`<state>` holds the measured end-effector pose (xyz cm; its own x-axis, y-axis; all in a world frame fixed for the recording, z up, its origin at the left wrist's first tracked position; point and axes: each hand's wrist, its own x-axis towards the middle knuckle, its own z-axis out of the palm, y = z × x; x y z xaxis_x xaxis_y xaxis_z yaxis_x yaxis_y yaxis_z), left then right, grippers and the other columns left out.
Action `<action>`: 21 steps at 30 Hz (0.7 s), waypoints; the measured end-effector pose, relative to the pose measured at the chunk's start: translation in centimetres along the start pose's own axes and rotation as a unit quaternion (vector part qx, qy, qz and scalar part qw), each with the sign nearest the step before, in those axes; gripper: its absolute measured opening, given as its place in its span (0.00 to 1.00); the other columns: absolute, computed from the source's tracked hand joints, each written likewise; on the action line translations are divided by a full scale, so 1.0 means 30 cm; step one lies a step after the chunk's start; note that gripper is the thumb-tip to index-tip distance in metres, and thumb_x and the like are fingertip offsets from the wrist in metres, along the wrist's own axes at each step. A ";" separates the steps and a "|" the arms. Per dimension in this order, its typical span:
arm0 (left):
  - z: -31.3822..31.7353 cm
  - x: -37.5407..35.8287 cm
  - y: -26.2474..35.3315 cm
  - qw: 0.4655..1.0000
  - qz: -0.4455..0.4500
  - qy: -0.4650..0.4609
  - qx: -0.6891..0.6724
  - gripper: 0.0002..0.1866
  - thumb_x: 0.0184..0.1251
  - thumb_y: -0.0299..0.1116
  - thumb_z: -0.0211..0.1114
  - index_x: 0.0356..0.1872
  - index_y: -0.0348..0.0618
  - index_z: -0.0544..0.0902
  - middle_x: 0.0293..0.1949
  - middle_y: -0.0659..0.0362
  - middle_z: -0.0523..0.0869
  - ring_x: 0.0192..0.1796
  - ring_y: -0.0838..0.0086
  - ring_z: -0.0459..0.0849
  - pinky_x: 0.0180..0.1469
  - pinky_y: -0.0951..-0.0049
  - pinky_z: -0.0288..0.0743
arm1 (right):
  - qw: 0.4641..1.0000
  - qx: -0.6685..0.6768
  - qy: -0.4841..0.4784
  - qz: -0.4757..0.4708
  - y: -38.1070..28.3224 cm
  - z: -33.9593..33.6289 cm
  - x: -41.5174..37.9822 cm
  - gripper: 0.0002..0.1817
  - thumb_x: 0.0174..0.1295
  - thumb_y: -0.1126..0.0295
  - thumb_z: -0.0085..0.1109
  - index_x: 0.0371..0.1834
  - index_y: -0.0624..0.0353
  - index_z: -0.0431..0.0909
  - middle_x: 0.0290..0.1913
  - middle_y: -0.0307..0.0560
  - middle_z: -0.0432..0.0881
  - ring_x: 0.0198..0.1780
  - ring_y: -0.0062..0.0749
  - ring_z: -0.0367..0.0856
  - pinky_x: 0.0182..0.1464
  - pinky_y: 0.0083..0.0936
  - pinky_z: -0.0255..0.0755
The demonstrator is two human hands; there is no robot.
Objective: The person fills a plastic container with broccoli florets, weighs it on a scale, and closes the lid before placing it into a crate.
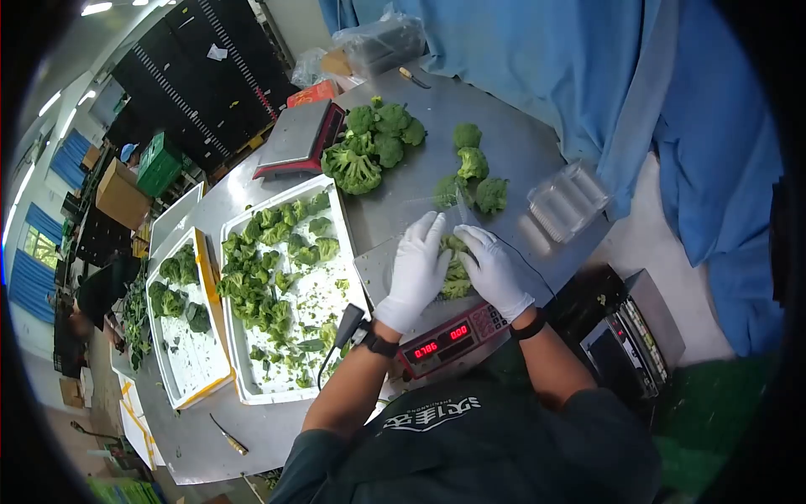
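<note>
A clear plastic box [432, 208] holding cut broccoli [456, 281] rests on a red digital scale [453, 338] with lit red digits. My left hand [417, 273], in a white glove, grips the box on its left side with the fingers close together. On the other side my right hand [494, 273], gloved too, has its fingers bent at the box's edge. The hands partly cover the broccoli and the box. Several whole broccoli heads [472, 163] lie just beyond the box. An empty clear plastic box [567, 202] sits to the right.
A white tray [245, 375] of broccoli florets lies left, beside another white tray [197, 382]. A second scale [294, 134] and a broccoli pile [375, 139] are farther back. Knives lie at the table's front [228, 435] and back [414, 79]. Another person [105, 294] works far left.
</note>
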<state>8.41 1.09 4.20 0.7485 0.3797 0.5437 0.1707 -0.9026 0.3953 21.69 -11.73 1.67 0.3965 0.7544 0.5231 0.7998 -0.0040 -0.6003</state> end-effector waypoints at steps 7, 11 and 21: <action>-0.115 -0.230 -0.106 0.985 -0.130 0.085 -0.070 0.26 0.71 0.25 0.67 0.70 0.38 0.77 0.69 0.41 0.78 0.71 0.45 0.76 0.72 0.54 0.72 | 0.992 -0.093 -0.081 0.010 0.053 -0.013 0.022 0.23 0.67 0.71 0.65 0.66 0.55 0.83 0.66 0.53 0.82 0.70 0.51 0.77 0.73 0.43 0.69; -0.108 -0.416 -0.078 0.979 -0.189 0.037 -0.065 0.36 0.71 0.31 0.67 0.78 0.33 0.66 0.76 0.34 0.68 0.79 0.40 0.66 0.82 0.50 0.59 | 0.997 -0.027 -0.078 -0.007 -0.057 -0.040 0.077 0.33 0.67 0.67 0.66 0.77 0.55 0.73 0.75 0.59 0.73 0.78 0.56 0.68 0.77 0.46 0.64; -0.064 -0.401 -0.059 0.988 -0.149 -0.046 0.008 0.42 0.73 0.42 0.69 0.80 0.31 0.61 0.78 0.36 0.67 0.81 0.40 0.62 0.83 0.48 0.56 | 0.956 -0.168 -0.237 -0.034 -0.023 0.071 0.057 0.41 0.70 0.61 0.64 0.84 0.57 0.60 0.83 0.56 0.64 0.85 0.52 0.56 0.85 0.51 0.46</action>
<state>-2.12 -1.49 -1.61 0.7183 0.6099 0.3348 0.4017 -0.7564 0.5162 20.85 -9.05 1.68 0.1524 0.9731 0.1727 0.9480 -0.0946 -0.3038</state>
